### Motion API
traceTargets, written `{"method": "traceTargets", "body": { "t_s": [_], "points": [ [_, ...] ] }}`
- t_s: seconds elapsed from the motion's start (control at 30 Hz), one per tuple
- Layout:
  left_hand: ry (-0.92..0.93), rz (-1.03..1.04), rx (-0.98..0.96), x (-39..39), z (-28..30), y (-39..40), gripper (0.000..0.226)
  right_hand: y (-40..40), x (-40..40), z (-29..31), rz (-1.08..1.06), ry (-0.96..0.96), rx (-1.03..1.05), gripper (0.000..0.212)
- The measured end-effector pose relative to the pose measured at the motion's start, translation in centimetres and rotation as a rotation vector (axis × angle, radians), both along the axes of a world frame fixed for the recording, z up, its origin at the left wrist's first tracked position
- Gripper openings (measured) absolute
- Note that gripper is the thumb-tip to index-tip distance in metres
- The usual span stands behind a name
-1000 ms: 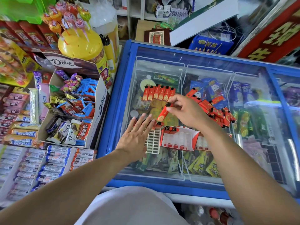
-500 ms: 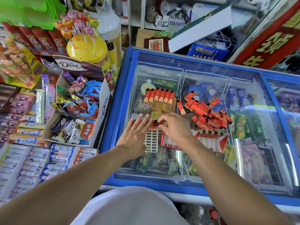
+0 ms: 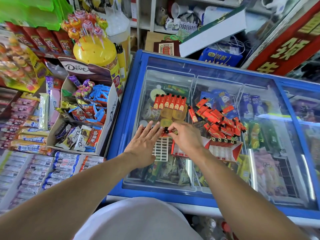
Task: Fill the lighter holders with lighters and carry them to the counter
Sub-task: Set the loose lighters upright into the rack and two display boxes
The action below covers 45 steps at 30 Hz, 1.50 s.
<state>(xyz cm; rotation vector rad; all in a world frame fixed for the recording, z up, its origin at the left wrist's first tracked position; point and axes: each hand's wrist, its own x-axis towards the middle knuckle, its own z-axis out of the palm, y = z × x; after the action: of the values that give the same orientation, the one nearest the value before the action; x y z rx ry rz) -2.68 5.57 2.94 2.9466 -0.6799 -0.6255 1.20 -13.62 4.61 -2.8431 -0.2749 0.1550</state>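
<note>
A white gridded lighter holder [image 3: 161, 149] lies on the freezer's glass lid [image 3: 216, 75]. My left hand [image 3: 144, 142] rests flat on the holder's left side, fingers straight. My right hand [image 3: 186, 137] pinches a red lighter [image 3: 167, 131] with a black cap at the holder's top edge. A neat row of red lighters [image 3: 170, 102] lies further back on the glass. A loose pile of red lighters [image 3: 220, 120] spreads to the right. A red and white lighter box [image 3: 223, 149] sits open beside my right wrist.
A Dove carton of chocolates [image 3: 83, 115] stands left of the freezer, with a yellow lollipop tub [image 3: 95, 51] behind it. Candy bars fill the shelf at lower left. The freezer's blue frame [image 3: 121, 129] bounds the glass.
My right hand brought a red lighter down from above the pile to the holder's top edge. My left hand stayed flat on the holder.
</note>
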Motion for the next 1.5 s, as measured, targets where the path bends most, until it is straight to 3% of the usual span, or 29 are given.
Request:
{"method": "traceTargets", "body": {
  "t_s": [0.2, 0.6, 0.73, 0.9, 1.13, 1.27, 1.4, 1.5],
  "points": [
    [-0.005, 0.000, 0.000, 0.0, 0.1, 0.0, 0.107, -0.1, -0.5, 0.4, -0.033, -0.057, 0.044, 0.022],
    [-0.058, -0.048, 0.052, 0.0, -0.1, -1.8, 0.103, -2.0, 0.4, 1.0, -0.092, -0.028, 0.051, 0.004],
    [-0.072, -0.052, 0.060, -0.2, -0.3, -1.8, 0.101, -4.1, 2.6, 0.3, -0.208, -0.028, 0.042, 0.013],
    [-0.109, -0.048, 0.033, 0.0, -0.3, -2.2, 0.101, -6.0, 6.9, -1.7, -0.302, 0.111, 0.025, 0.032],
    [-0.062, -0.065, 0.035, 0.0, -0.9, -2.1, 0.107, -5.9, 9.8, -3.7, -0.325, 0.188, -0.011, 0.024],
    [-0.044, -0.080, 0.026, 0.2, -1.1, -2.1, 0.110, -4.9, 10.4, -4.2, -0.345, 0.203, -0.014, 0.040],
    [-0.035, -0.071, -0.016, 0.3, -1.2, -2.0, 0.109, -4.4, 10.8, -4.1, -0.420, 0.339, 0.005, 0.021],
    [-0.018, -0.020, -0.128, 0.2, -0.7, -2.0, 0.105, -4.5, 10.2, -3.3, -0.441, 0.289, 0.072, 0.010]
  ]
}}
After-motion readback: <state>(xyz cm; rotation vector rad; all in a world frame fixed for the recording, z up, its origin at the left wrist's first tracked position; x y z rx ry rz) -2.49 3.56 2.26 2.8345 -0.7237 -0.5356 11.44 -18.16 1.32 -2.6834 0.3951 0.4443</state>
